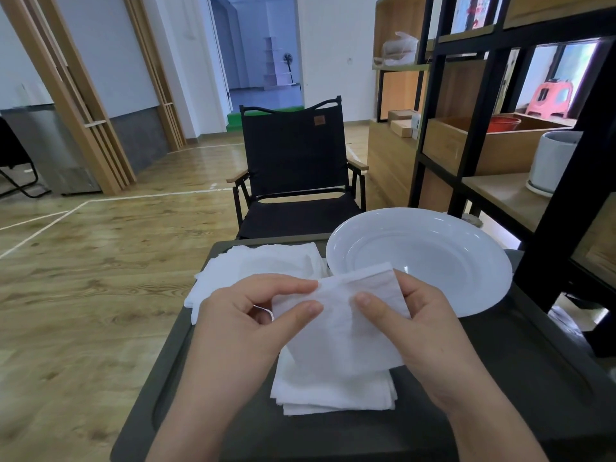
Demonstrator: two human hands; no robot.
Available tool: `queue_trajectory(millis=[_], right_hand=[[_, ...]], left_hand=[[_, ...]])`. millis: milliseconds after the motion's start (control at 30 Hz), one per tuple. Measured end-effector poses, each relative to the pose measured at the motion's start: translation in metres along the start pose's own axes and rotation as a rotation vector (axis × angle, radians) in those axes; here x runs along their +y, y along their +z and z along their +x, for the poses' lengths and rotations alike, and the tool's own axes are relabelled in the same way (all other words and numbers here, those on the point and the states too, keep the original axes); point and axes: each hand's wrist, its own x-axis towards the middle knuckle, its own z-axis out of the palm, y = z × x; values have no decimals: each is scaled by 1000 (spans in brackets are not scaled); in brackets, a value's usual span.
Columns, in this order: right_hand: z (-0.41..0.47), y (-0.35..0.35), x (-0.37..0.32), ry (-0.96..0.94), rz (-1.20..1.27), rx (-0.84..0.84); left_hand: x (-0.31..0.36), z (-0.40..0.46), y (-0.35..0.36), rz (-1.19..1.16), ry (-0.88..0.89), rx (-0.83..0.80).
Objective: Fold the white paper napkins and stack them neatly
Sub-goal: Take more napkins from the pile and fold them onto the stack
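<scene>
both hands are up over the middle of the tabletop (500, 378), and i see them sharing one napkin (346, 328). my left hand (246, 315) pinches its left edge between thumb and forefinger, the other fingers curled in behind. my right hand (420, 321) grips the right edge, thumb lying flat across the front of the paper and the fingers tucked behind it. the napkin hangs between them, its upper right corner raised in front of the plate (466, 235) and its lower part drooping toward me.

directly under it, on the dark tabletop, lies a stack of folded napkins (333, 395), edges roughly lined up, with a few layers showing at the near corner. further back and to the left sits a looser pile of napkins (260, 265), flat and spread, its left corner hanging slightly over the tabletop's edge. the white plate is at the back right, just beside that pile, and part of its rim is hidden by the raised napkin.

beyond the tabletop stands a black folding chair (293, 161) on a wooden floor (83, 278), and a dark shelf unit (493, 128) runs along the right, with a white pot (553, 158) on one of its boards.
</scene>
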Motion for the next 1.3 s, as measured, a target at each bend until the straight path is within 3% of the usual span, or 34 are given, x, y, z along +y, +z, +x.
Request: queue_trajectory(millis=[133,300,433,500,600,767,1000,1100,1233,1300], right_hand=[[-1,1,-2,-36,29,-18],[4,-2,1,-164,-204,190],[2,-6,1,-160,-430,43],[1,-4,3,-155,-377,29],[1,3,3,-116,-298,137],[7,3,20,93,-375,146],[10,10,36,212,-740,282],[7,9,37,250,-895,276],[2,3,23,253,-968,280],[1,0,20,296,-1014,221]], left_hand=[[0,1,1,29,85,52],[-2,2,-5,260,127,45],[2,-1,-10,351,122,-73],[3,0,-9,272,73,-80],[-3,3,-7,67,-121,-80],[-22,5,-2,66,-328,-22],[-43,8,13,469,-437,-1],[-48,7,15,617,-476,6],[-45,3,12,1047,-406,121],[-41,2,16,1063,-432,62]])
